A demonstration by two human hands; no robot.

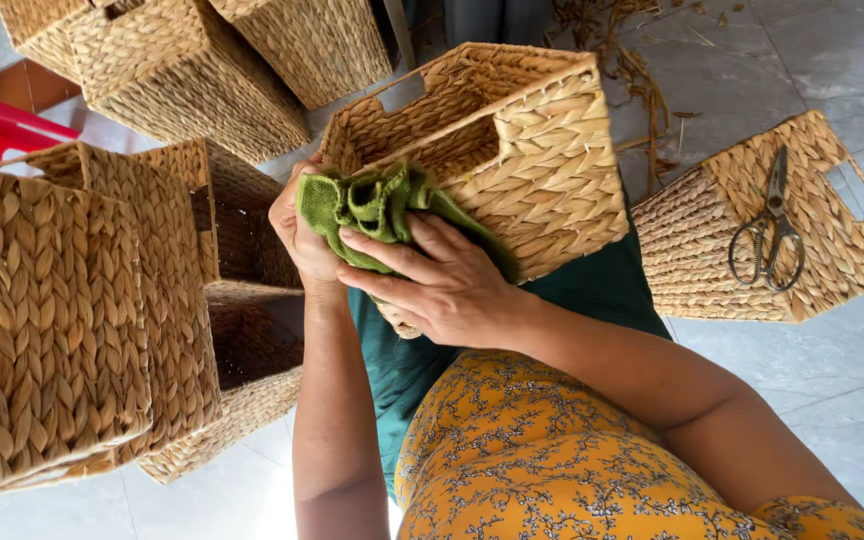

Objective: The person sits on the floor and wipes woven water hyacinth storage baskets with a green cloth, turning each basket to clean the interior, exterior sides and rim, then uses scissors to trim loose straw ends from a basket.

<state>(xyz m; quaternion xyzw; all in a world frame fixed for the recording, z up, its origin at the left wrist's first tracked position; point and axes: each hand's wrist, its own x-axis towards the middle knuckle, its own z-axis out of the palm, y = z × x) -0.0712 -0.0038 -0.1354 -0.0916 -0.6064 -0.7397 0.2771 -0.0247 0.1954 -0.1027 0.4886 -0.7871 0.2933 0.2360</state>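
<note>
Head view: hands (392,260) hold green cloth (367,205); scissors (770,228) atop right basket (712,240)

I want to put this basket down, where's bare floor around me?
Bare floor lies below the basket with scissors, and some lower left beneath the stacked baskets. The left side and top are crowded; straw scraps litter the top.

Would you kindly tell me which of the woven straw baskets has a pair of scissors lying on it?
The overturned woven straw basket on the grey tile floor at far right; metal scissors rest on it. The other baskets carry none.
</note>
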